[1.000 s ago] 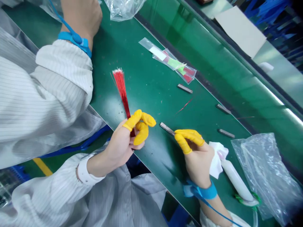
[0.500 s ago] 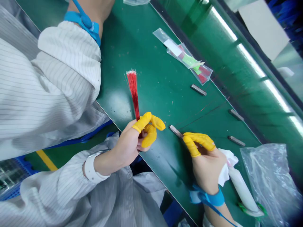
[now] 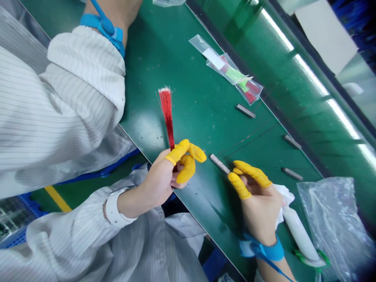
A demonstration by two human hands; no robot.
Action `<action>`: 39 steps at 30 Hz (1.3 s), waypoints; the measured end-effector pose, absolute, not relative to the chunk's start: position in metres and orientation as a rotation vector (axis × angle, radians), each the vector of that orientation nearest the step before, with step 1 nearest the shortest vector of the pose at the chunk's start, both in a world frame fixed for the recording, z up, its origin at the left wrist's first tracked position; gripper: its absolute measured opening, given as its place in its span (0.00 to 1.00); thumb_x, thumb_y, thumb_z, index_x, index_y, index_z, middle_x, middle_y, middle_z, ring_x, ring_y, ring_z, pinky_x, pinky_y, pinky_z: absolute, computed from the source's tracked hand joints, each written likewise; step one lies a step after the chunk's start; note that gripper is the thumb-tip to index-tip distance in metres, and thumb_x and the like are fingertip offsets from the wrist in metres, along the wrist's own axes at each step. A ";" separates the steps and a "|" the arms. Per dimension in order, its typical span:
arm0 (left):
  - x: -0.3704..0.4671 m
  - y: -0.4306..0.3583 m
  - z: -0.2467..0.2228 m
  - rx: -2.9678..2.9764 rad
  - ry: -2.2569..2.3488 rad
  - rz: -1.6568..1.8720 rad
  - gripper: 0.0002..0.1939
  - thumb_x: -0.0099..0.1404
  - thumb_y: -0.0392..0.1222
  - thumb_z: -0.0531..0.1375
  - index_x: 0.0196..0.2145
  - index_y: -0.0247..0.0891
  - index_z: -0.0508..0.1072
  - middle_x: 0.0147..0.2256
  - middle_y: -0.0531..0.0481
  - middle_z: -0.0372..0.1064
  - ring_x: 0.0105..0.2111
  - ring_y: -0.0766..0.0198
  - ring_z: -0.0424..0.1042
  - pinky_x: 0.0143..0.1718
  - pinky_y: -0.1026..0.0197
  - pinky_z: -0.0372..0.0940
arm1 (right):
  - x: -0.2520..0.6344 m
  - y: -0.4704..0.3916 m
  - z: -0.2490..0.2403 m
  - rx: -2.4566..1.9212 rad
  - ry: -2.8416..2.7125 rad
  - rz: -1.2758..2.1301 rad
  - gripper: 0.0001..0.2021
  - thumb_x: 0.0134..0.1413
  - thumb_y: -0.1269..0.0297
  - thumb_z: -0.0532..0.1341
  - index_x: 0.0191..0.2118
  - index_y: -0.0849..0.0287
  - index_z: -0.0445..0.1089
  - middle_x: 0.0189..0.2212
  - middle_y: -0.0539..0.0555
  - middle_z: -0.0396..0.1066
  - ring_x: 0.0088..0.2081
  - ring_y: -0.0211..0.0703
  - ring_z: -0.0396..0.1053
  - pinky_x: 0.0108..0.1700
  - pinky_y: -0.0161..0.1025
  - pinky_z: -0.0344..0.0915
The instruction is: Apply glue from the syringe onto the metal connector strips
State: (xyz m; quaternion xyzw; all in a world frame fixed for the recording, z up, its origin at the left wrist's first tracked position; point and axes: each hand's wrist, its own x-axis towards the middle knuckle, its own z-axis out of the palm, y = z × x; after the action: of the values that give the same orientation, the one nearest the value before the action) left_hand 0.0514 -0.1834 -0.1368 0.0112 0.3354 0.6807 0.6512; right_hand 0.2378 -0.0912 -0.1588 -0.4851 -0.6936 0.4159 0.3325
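Pale-tipped red wires fan near a slanting, apparently toothed grey strip.

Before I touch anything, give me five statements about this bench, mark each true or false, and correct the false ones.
1. The left hand holds a bundle of thin red wires. True.
2. The right hand wears blue finger covers. False: yellow covers are on its thumb and fingers.
3. A slim metallic strip lies between the two hands. True.
4. Nothing lies on the far side of the right hand from the left. False: a crumpled clear bag lies there.
5. A white wristband circles the left wrist. True.
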 end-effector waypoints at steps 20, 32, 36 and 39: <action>0.096 -0.183 -0.113 0.020 0.680 1.416 0.21 0.63 0.50 0.60 0.20 0.36 0.61 0.12 0.62 0.45 0.12 0.77 0.39 0.12 0.73 0.38 | 0.241 -0.161 -0.115 -1.243 -2.052 1.713 0.16 0.45 0.52 0.69 0.20 0.59 0.71 0.17 0.47 0.60 0.20 0.33 0.53 0.22 0.32 0.55; 0.098 -0.181 -0.106 0.061 0.751 1.363 0.20 0.69 0.51 0.53 0.24 0.35 0.67 0.11 0.62 0.46 0.11 0.76 0.37 0.12 0.71 0.37 | 0.249 -0.134 -0.101 -1.162 -2.168 1.957 0.14 0.44 0.51 0.69 0.23 0.56 0.74 0.15 0.44 0.51 0.21 0.34 0.48 0.21 0.33 0.53; 0.101 -0.182 -0.105 0.080 0.764 1.335 0.21 0.67 0.53 0.55 0.24 0.34 0.66 0.11 0.62 0.46 0.11 0.76 0.39 0.13 0.70 0.36 | 0.240 -0.124 -0.095 -1.058 -2.319 1.970 0.12 0.45 0.53 0.68 0.23 0.56 0.74 0.16 0.44 0.54 0.20 0.32 0.44 0.21 0.32 0.51; 0.103 -0.181 -0.103 0.066 0.794 1.314 0.20 0.67 0.53 0.56 0.25 0.34 0.67 0.11 0.61 0.48 0.11 0.76 0.40 0.12 0.70 0.36 | 0.236 -0.121 -0.093 -1.061 -2.419 2.003 0.12 0.47 0.53 0.66 0.23 0.57 0.73 0.16 0.44 0.55 0.20 0.31 0.43 0.20 0.32 0.47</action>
State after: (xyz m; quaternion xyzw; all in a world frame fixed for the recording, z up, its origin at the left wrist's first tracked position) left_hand 0.1027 -0.1814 -0.1032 0.0297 0.3592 0.5941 0.7191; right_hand 0.2357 -0.1211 -0.0928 -0.3189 -0.7269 0.6021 -0.0866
